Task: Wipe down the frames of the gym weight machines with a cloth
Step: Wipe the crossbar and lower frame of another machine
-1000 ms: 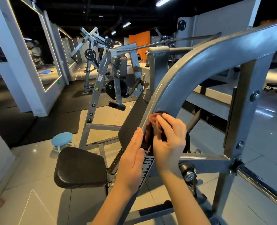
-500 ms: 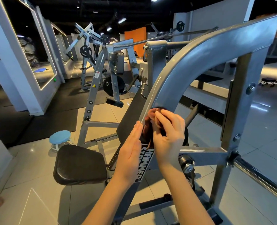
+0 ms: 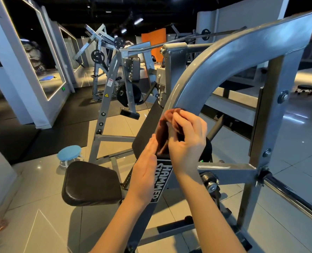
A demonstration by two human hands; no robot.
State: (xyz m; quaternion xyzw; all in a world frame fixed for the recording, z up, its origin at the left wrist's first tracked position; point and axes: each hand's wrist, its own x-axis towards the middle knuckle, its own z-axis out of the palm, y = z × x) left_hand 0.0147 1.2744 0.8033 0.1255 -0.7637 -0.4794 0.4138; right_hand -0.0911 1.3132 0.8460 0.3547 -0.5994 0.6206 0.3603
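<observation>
Right hand (image 3: 187,141) curls round the brown cloth (image 3: 163,130) against the curved frame (image 3: 215,66) — left hand (image 3: 145,172) flat, fingers straight, touching it

At the centre of the frame, the right hand (image 3: 187,138) gripped a brown cloth (image 3: 163,132) against the curved grey frame (image 3: 215,68); the left hand (image 3: 145,168) lay flat just beside it, fingers straight.
</observation>
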